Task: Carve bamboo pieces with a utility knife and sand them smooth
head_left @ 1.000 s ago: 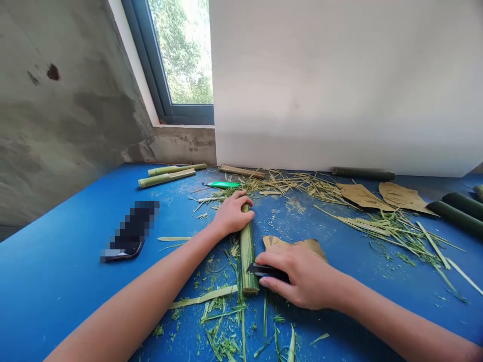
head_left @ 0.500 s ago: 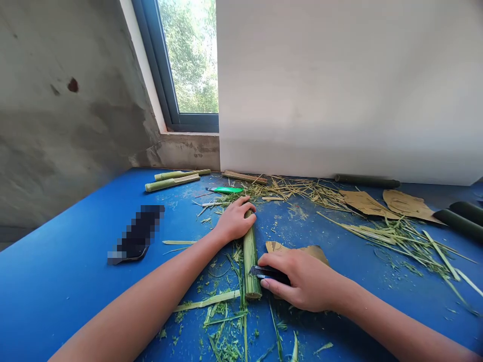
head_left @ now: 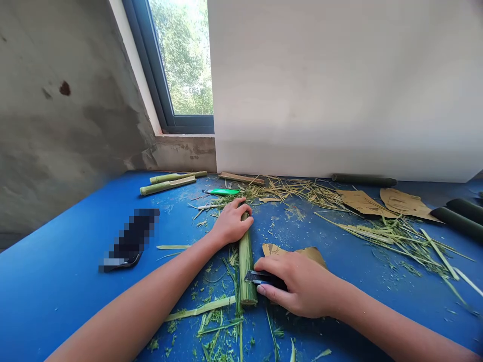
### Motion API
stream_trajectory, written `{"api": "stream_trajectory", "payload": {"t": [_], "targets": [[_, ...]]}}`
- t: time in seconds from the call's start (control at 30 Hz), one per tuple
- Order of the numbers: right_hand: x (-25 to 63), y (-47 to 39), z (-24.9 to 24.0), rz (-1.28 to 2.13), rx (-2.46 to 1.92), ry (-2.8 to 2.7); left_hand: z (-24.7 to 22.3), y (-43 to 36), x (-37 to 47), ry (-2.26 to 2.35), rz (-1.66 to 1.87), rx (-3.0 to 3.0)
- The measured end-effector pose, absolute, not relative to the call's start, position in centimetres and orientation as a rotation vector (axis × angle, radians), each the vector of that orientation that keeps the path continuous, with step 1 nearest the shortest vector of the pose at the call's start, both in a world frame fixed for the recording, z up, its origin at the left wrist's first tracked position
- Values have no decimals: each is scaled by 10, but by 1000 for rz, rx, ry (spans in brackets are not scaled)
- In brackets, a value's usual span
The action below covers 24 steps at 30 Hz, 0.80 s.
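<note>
A short green bamboo section [head_left: 246, 264] lies on the blue table [head_left: 68, 281], pointing away from me. My left hand [head_left: 230, 223] grips its far end and pins it down. My right hand [head_left: 296, 284] is closed around a black utility knife [head_left: 260, 277], whose blade end rests against the right side of the bamboo near its near end. Green shavings and peeled strips [head_left: 211, 322] litter the table around the near end.
A dark pixelated object [head_left: 130, 240] lies at left. Two bamboo pieces [head_left: 168, 182] and a green knife [head_left: 221, 191] sit near the window. Brown husk pieces [head_left: 381, 201], a heap of strips [head_left: 396, 231] and dark bamboo tubes [head_left: 458, 213] lie at right.
Both hands stay on the bamboo and knife. The knife has slid slightly along the bamboo toward its near end; the view has shifted a little.
</note>
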State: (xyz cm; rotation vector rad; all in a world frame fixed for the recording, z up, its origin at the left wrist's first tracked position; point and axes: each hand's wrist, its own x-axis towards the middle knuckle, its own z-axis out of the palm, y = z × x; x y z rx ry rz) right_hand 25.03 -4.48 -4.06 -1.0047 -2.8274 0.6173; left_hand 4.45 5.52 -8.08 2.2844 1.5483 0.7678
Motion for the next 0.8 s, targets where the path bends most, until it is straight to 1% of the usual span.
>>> {"api": "stream_trajectory", "payload": {"t": [0.17,0.37,0.63,0.8], "targets": [[254,-40,-38,561,-998,-2839,-79,50,45,1525,799,2349],[266,-24,-43,369,-1181,-2728,-76,48,45,1517,817,2476],[264,-16,-50,362,-1337,-2584,-79,54,44,1538,890,2450],[262,-12,-53,315,-1373,-2569,-80,55,44,1453,808,2455]]}}
